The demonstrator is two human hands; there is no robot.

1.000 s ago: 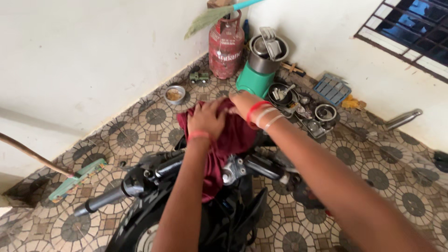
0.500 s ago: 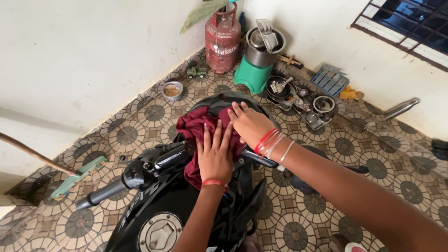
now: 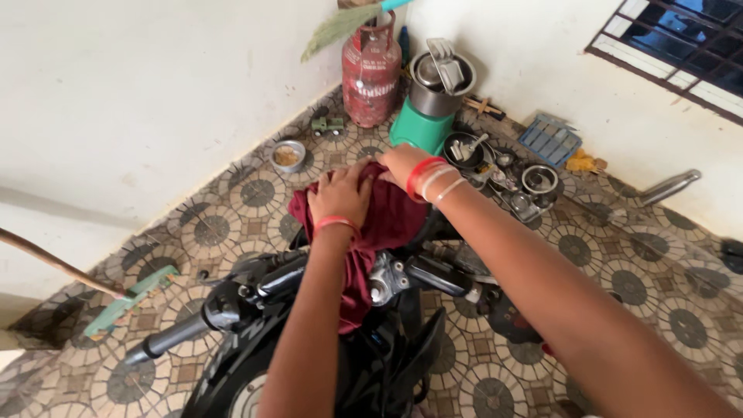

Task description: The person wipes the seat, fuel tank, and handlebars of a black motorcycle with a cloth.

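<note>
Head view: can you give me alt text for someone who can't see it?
Both hands, left hand and right hand, press a maroon cloth onto the front of a black motorcycle. Beyond, on the patterned tile floor, stand a red gas cylinder and steel kitchen utensils.

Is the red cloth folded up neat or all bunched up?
Bunched up. The maroon cloth lies crumpled over the motorcycle's front, creased, one end hanging down.

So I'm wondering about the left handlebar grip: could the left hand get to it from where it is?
Probably yes: the left hand rests on the maroon cloth, and nothing covers the handlebar grip.
</note>
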